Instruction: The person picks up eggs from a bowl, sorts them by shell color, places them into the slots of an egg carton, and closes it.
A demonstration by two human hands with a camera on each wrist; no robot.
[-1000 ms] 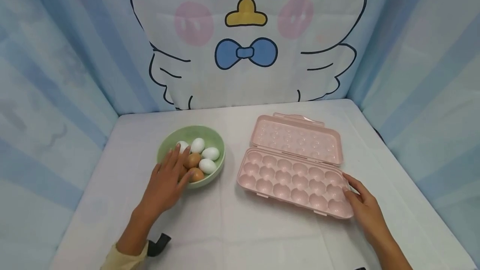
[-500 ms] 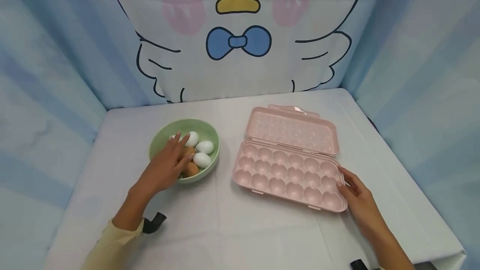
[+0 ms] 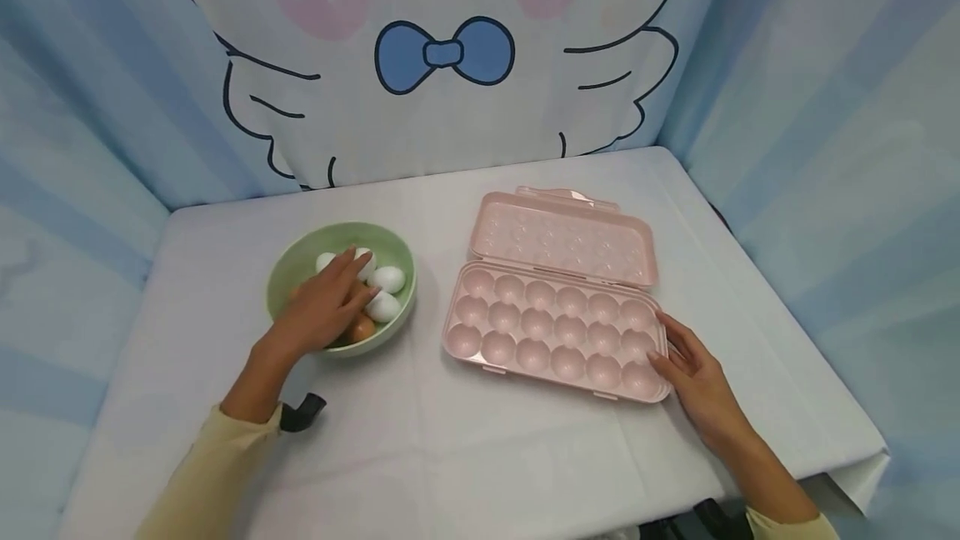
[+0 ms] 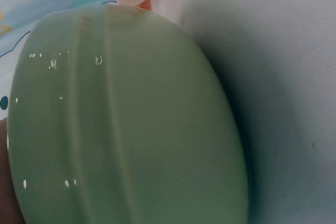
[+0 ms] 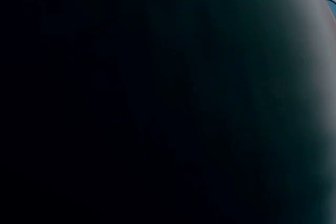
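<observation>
White-clothed table [image 3: 457, 473]: lies beneath the pink plastic egg carton [image 3: 558, 298]; a snagged cloth could shift everything.
Egg carton: lies unfolded, lid back; uneven pressure on one end could tilt it.
Glossy green round bowl [image 3: 333, 238]: stands left of the carton, apart from it; weight on its rim could tip it.
Right hand [image 3: 697, 390]: pinches the carton's right end, thumb over the rim.
Left hand [image 3: 321, 307]: reaches into the bowl, left of the carton; whether it holds anything, I cannot tell.
White eggs [image 3: 383, 307] and brown eggs [image 3: 361, 330]: lie crowded in the bowl, left of the carton; knocking together could crack them.
</observation>
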